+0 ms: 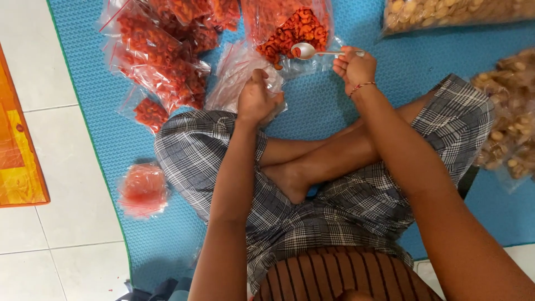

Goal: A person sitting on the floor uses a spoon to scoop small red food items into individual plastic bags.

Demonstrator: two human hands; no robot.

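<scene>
Now, head view | left hand (257,100) pinches a small clear plastic bag (237,78) open on the blue mat (329,106) | right hand (354,67) grips a metal spoon (306,51) at the large open bag of red-orange snacks (292,30) | step, judged: scooping a portion | spoon must reach the small bag's mouth, level.

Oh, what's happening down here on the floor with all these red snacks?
A person sits cross-legged on a blue mat. The right hand holds a metal spoon at the mouth of a big open bag of red-orange snacks. The left hand pinches a small clear plastic bag that looks empty. Filled small packets lie to the left, and bags of pale tan snacks sit to the right.
</scene>
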